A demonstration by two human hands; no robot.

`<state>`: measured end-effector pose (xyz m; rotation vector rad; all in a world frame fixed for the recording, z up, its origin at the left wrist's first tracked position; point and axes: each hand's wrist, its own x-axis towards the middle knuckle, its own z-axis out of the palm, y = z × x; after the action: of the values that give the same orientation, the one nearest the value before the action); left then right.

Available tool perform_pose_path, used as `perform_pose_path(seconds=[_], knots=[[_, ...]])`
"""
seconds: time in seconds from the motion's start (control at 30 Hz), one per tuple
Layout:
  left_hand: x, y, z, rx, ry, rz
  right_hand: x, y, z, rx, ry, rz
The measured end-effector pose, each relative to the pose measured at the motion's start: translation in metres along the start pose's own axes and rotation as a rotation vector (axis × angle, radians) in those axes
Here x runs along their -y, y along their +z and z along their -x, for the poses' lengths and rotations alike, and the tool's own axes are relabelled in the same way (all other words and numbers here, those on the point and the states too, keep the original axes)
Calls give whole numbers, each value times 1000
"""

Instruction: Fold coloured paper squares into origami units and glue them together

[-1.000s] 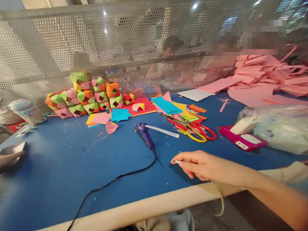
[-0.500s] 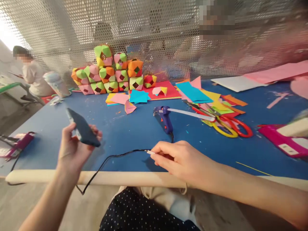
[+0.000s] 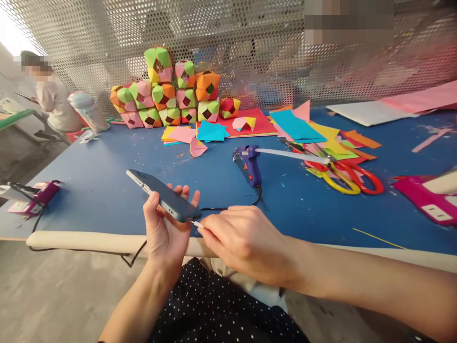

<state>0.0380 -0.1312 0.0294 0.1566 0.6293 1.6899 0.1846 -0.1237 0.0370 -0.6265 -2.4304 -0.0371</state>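
A dark blue-grey smartphone [image 3: 162, 194] lies tilted in my left hand [image 3: 164, 233], thumb on one edge and fingers behind it. Between the thumb and fingers of my right hand [image 3: 246, 240] is a white cable plug [image 3: 197, 224]. The plug's tip is right by the phone's lower end; whether it touches, I cannot tell. Past both hands, a purple glue gun [image 3: 252, 164] lies on the blue tabletop [image 3: 117, 190] with a long white glue stick out of its back. Its black cord [image 3: 214, 208] runs behind my hands.
Folded paper blocks [image 3: 164, 97] are stacked at the back against a perforated metal screen. Scissors with red and yellow handles [image 3: 352, 178] lie on coloured paper scraps. Magenta power strips sit left [image 3: 39, 197] and right [image 3: 424, 200]. A tumbler [image 3: 87, 112] stands back left; a person [image 3: 59, 102] is beyond.
My left hand has brought the phone rightward, and my right hand has moved left with the plug. The phone's end and the plug are now together. The view has shifted slightly.
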Motion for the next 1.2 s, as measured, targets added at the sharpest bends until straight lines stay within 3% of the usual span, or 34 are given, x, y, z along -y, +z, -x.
perform_pose_path(seconds=[0.17,0.7,0.9,1.2], knots=[[2,-1,2,19,109,-45,1,-4,3,-15,11,16],[16,1,1,-42,163,-87,-11,2,9,-53,-33,115],[25,2,-6,-23,178,-118,-15,7,12,37,-15,62],[28,3,-10,-36,254,-208,-27,16,7,9,-20,83]])
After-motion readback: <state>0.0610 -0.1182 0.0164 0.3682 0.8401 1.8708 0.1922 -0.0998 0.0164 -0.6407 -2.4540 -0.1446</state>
